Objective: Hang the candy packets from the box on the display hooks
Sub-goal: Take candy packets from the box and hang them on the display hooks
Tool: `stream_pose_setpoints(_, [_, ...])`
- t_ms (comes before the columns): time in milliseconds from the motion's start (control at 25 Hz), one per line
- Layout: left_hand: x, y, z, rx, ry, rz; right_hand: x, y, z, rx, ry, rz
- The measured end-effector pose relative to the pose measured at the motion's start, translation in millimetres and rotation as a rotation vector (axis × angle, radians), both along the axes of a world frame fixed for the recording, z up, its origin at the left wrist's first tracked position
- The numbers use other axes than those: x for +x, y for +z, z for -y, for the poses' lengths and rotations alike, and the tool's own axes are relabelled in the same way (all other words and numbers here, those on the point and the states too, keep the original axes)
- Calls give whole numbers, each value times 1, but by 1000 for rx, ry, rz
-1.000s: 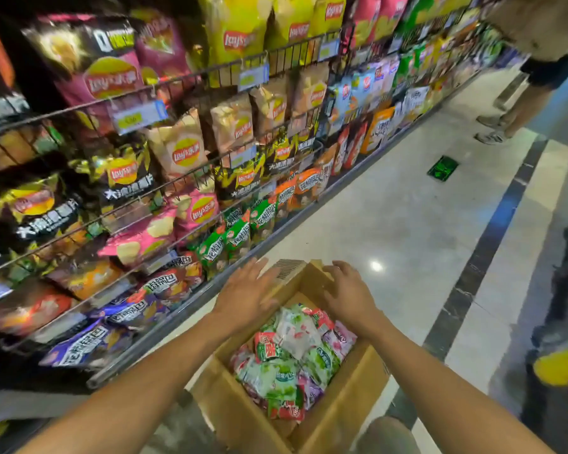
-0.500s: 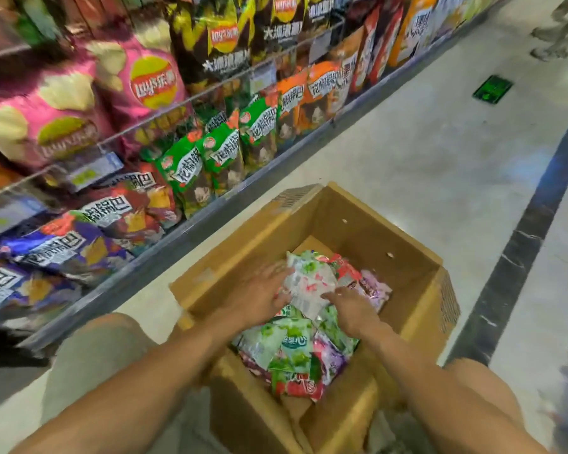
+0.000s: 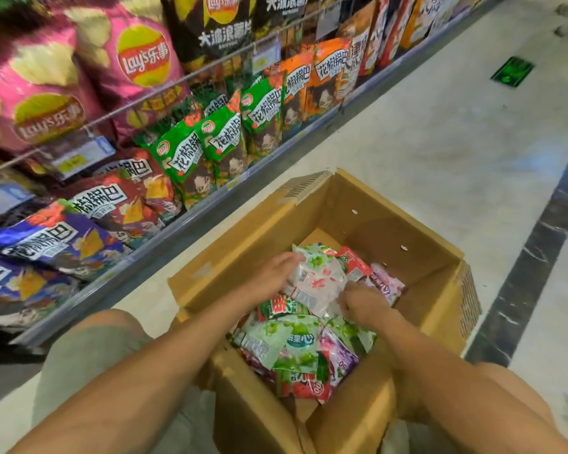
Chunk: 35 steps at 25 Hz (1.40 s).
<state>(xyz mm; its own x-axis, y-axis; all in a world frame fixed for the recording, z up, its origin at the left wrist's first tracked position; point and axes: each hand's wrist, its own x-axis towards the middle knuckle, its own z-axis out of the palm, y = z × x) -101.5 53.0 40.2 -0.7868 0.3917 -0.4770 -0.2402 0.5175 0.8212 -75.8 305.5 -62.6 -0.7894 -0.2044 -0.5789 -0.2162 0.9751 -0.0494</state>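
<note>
In the lower centre of the frame I see my left hand (image 3: 274, 273) and right hand (image 3: 363, 303) close together, both gripping one pale candy packet (image 3: 320, 280) atop the pile of packets (image 3: 292, 350) inside the open cardboard box (image 3: 377, 224).

Matt brown cardboard box (image 3: 368, 204); glossy plastic candy packets (image 3: 295, 345).

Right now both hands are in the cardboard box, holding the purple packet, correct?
No. The left hand and right hand are in the cardboard box, but they hold the white packet on top of the pile. The purple packet lies untouched nearer the person. The head view shows it.
</note>
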Motion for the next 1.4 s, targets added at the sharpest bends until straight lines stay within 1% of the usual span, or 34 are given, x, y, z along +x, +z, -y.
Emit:
stream_pose_setpoints(120, [-6, -2, -5, 125, 108, 88, -14, 24, -17, -121, -5, 98])
stream_pose_setpoints(160, [-8, -4, -8, 154, 137, 119, -17, 33, -22, -190, -25, 93])
stream_pose_setpoints(360, [-12, -5, -15, 236, 194, 192, -29, 94, -22, -565, -179, -97])
stream_pose_setpoints(440, [-9, -2, -14, 268, 213, 209, -37, 117, -16, -794, -315, -90])
stream_pose_setpoints(520, [-8, 4, -14, 379, 247, 278, -44, 135, -6, -1029, -506, -35])
stream_pose_setpoints(600, [-6, 14, -16, 522, 260, 338, -49, 146, 5, -1165, -675, 5])
stream_pose_setpoints(640, [-5, 18, -17, 542, 248, 339, -51, 150, 10, -1190, -730, 12])
stream_pose_setpoints(720, [-5, 22, -18, 432, 216, 291, -55, 146, 16, -1197, -797, 26])
stream_pose_setpoints(800, [-7, 19, -17, 289, 242, 235, -57, 137, 20, -1225, -852, 37])
stream_pose_setpoints(880, [-13, 12, -11, 218, 291, 170, -60, 124, 24, -1291, -947, 48])
stream_pose_setpoints(960, [-23, 12, 0, 234, 363, 104, -59, 101, 28, -1265, -1056, 47])
stream_pose_setpoints(1000, [-28, 16, 5, 245, 411, 70, -56, 85, 30, -1188, -1072, 52])
stream_pose_setpoints(1040, [-34, 18, 11, 248, 462, 35, -53, 64, 32, -1062, -1024, 54])
stream_pose_setpoints(1080, [-40, 18, 17, 256, 510, 7, -50, 41, 32, -897, -904, 52])
stream_pose_setpoints(1160, [-49, 19, 24, 293, 574, -28, -45, 2, 35, -576, -594, 102])
stream_pose_setpoints(1200, [-51, 17, 27, 306, 597, -38, -43, -14, 38, -459, -476, 121])
stream_pose_setpoints(1240, [-54, 15, 28, 320, 611, -39, -40, -27, 41, -405, -424, 129])
stream_pose_setpoints(1280, [-55, 14, 29, 333, 617, -36, -38, -36, 43, -393, -409, 126])
stream_pose_setpoints(1400, [-61, 9, 32, 358, 613, -35, -30, -60, 44, -356, -445, 71])
